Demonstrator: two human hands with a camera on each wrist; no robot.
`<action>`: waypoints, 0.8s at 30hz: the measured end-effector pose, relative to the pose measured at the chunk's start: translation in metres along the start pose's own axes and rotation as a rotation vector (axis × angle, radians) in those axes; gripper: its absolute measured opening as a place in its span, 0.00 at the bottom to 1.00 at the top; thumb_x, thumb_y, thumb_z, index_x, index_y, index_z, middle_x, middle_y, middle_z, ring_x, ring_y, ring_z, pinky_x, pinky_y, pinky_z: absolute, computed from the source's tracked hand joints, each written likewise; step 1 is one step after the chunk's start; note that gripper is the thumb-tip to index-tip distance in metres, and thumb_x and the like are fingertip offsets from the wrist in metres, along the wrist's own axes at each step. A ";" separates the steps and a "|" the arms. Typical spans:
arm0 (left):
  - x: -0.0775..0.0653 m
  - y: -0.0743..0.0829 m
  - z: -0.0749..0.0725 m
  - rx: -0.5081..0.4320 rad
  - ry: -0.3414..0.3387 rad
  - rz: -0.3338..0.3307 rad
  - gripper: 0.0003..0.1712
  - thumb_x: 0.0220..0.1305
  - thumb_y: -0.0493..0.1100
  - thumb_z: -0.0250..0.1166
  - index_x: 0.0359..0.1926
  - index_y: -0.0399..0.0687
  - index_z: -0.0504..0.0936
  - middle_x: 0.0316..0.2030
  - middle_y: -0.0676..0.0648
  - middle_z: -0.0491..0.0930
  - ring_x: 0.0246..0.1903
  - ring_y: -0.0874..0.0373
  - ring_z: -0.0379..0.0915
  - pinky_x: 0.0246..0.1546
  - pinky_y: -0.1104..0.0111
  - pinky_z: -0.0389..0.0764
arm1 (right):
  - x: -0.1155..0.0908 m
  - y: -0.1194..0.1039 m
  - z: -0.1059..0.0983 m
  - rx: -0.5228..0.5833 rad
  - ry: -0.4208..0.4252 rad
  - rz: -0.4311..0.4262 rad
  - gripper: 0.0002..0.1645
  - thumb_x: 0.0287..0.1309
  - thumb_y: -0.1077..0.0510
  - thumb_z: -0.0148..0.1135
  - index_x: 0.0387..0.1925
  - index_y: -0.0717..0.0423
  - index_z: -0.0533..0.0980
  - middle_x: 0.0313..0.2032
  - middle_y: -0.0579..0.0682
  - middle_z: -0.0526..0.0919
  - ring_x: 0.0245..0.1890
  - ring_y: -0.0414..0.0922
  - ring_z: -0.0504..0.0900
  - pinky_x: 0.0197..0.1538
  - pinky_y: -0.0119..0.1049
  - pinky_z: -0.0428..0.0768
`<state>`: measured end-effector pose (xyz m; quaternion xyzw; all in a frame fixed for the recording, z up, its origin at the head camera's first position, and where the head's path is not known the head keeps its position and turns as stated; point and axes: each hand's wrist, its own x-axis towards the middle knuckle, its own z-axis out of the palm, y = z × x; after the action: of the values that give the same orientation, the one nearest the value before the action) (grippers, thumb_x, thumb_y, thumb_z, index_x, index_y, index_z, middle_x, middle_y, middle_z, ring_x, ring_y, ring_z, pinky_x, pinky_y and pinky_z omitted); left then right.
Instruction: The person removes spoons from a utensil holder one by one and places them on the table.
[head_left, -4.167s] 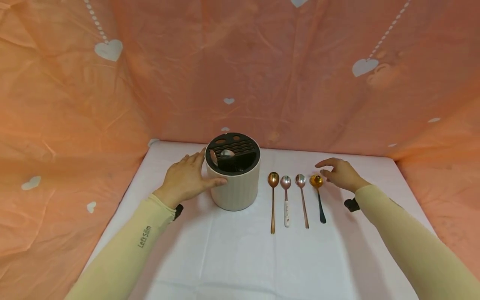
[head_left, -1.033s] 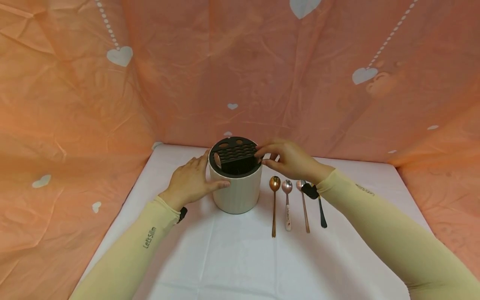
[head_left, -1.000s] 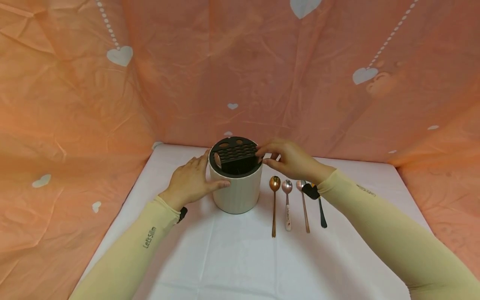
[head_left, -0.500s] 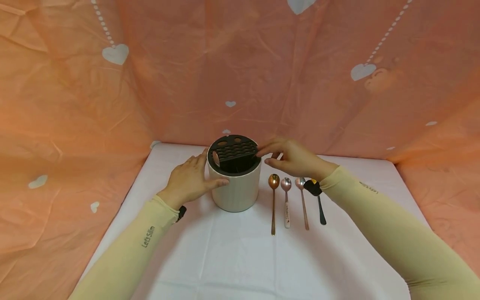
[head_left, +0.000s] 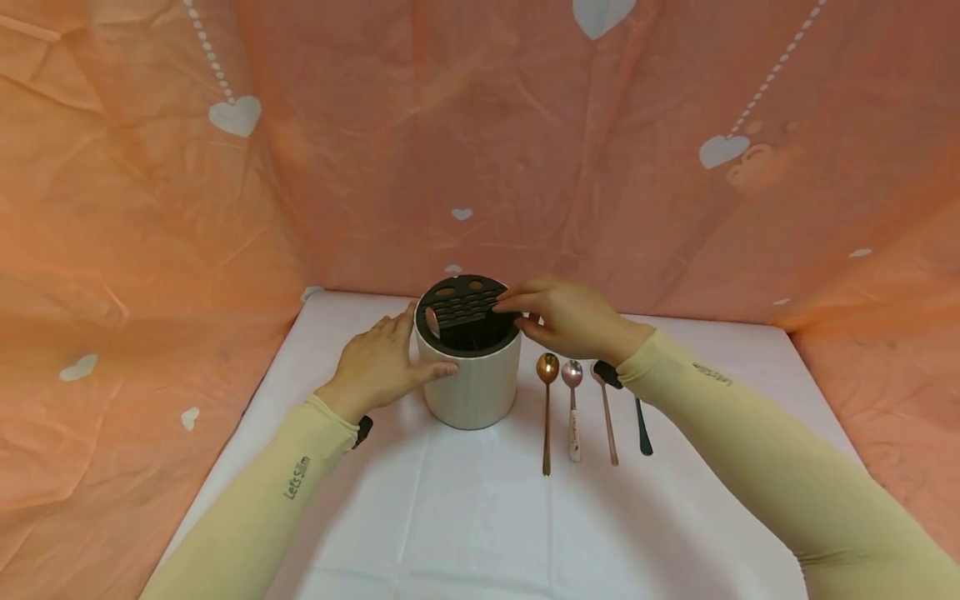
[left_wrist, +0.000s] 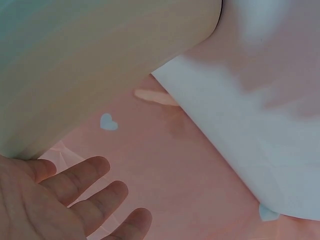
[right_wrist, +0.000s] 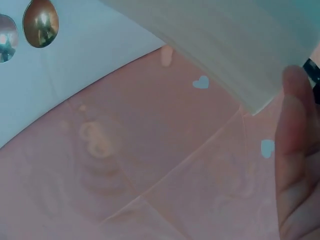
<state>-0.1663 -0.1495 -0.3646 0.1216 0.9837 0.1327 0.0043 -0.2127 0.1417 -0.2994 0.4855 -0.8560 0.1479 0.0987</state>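
A ribbed, cream utensil holder [head_left: 471, 392] with a black slotted top [head_left: 455, 293] stands upright on the table. My left hand [head_left: 375, 362] rests against its left side, thumb across the front and fingers extended, as the left wrist view also shows. A copper-coloured spoon bowl [head_left: 432, 322] sticks up at the left of the top's large opening. Over the right part of that opening is my right hand [head_left: 573, 317], fingertips at the slots and thumb by the rim. I cannot tell whether it pinches anything.
Right of the holder lie a gold spoon [head_left: 547, 367], a pink spoon with a patterned white handle [head_left: 573, 429], a rose-coloured spoon [head_left: 610, 429] and a black-handled spoon [head_left: 643, 429]. My right wrist hides parts of the last two. Orange cloth [head_left: 480, 150] hangs around the white table [head_left: 465, 517].
My right hand came from beside the black-handled spoon to the holder and has lately shifted left over its opening. A silver spoon bowl seen there earlier no longer shows. My left hand keeps its place.
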 end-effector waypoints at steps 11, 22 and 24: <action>-0.001 0.000 0.002 0.004 0.003 -0.001 0.77 0.43 0.93 0.42 0.79 0.42 0.42 0.72 0.36 0.61 0.68 0.36 0.59 0.60 0.43 0.68 | 0.001 -0.002 -0.001 -0.062 0.150 -0.005 0.17 0.60 0.63 0.67 0.52 0.52 0.84 0.49 0.47 0.83 0.33 0.42 0.83 0.29 0.38 0.78; 0.000 0.001 0.001 -0.002 0.005 0.001 0.77 0.43 0.93 0.42 0.79 0.43 0.43 0.72 0.37 0.60 0.69 0.36 0.58 0.61 0.42 0.67 | -0.006 0.007 -0.023 0.072 0.547 -0.002 0.18 0.56 0.72 0.67 0.49 0.61 0.84 0.45 0.55 0.83 0.26 0.42 0.80 0.30 0.30 0.78; 0.001 0.001 0.001 0.000 0.005 0.004 0.77 0.43 0.93 0.42 0.79 0.43 0.43 0.72 0.37 0.60 0.69 0.36 0.58 0.61 0.42 0.67 | -0.008 0.010 -0.032 0.126 0.641 0.012 0.17 0.55 0.74 0.66 0.48 0.63 0.84 0.43 0.56 0.83 0.24 0.40 0.78 0.30 0.26 0.77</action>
<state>-0.1665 -0.1480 -0.3651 0.1231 0.9834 0.1332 0.0016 -0.2161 0.1643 -0.2732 0.4142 -0.7735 0.3463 0.3320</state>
